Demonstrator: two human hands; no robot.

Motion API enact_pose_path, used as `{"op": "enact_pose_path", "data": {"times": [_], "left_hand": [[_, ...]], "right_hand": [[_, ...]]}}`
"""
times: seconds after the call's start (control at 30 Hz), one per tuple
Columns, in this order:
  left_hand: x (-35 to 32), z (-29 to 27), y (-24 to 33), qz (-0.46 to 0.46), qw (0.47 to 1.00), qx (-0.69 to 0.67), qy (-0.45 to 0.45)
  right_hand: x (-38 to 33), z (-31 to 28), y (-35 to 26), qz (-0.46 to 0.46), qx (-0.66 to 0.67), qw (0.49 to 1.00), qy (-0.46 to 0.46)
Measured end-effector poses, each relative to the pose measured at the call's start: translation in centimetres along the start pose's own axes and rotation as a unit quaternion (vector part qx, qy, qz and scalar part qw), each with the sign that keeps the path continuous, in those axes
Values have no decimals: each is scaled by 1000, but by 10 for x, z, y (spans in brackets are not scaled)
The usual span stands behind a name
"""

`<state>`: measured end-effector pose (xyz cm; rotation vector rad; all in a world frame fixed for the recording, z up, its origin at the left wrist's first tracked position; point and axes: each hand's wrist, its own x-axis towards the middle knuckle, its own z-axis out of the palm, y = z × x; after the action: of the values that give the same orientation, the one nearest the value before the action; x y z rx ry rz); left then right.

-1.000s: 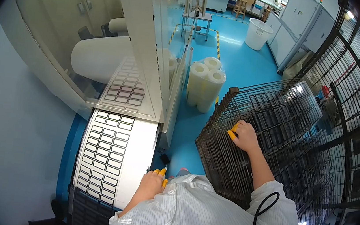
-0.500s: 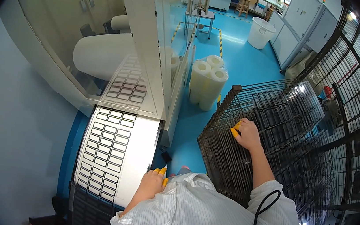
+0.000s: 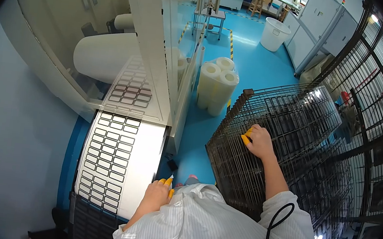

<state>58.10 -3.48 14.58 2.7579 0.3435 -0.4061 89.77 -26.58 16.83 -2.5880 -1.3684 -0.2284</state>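
Your right hand [image 3: 259, 143] curled on wire rack [image 3: 229, 164], right of you; can't tell whether grasping. Left hand [image 3: 157, 194] beside printed sheet [image 3: 111, 154], hold unclear. Steady rack evenly; don't brush sheet.

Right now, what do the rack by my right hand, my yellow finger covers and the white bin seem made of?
The wire rack by your right hand looks like dull, dark metal, perhaps coated: its bars are thin and straight. The yellow finger covers look like matte rubber, perhaps latex, fitting snugly. The white bin seems smooth plastic, given its even color and rounded rim.
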Motion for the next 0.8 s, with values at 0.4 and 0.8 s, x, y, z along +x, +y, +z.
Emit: {"op": "enact_pose_path", "data": {"times": [0.4, 0.8], "left_hand": [[-1, 7, -11, 8, 1000, 5, 24], [-1, 4, -10, 4, 1000, -4, 15]], "right_hand": [[1, 0, -1, 13, -25, 999, -27], [1, 1, -3, -1, -24, 1000, -6]]}}
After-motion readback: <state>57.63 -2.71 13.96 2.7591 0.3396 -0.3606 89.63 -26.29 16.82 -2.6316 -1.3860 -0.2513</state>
